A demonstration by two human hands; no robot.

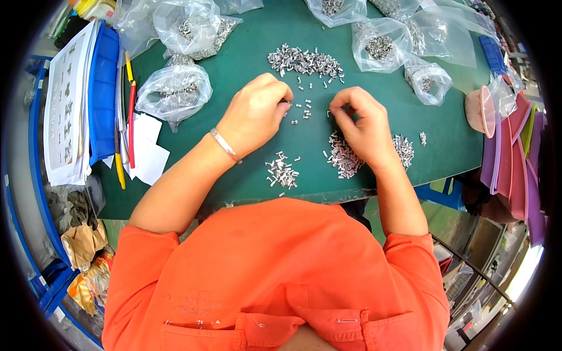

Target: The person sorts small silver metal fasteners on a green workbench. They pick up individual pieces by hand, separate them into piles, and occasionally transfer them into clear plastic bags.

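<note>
My left hand [257, 108] is closed in a pinch over the table, beside a few loose small metal parts [307, 114]. Whatever its fingertips hold is too small to make out. Opposite it, the thumb and forefinger of my right hand [366, 123] are pinched together, with a tiny silvery metal part [328, 114] at their tips. Beneath the right wrist lies a heap of the same bent metal parts [344, 158], partly covered by the hand. A smaller pile [282, 172] sits nearer the front edge, and a bigger, greyer heap [304, 61] lies beyond both hands.
Clear plastic bags of metal parts stand at the back left [193, 29] and back right [380, 47]. Papers lean on a blue tray [104, 93] at the left, near a red pen-like tool [132, 117]. A pink cup [480, 111] stands at the right edge.
</note>
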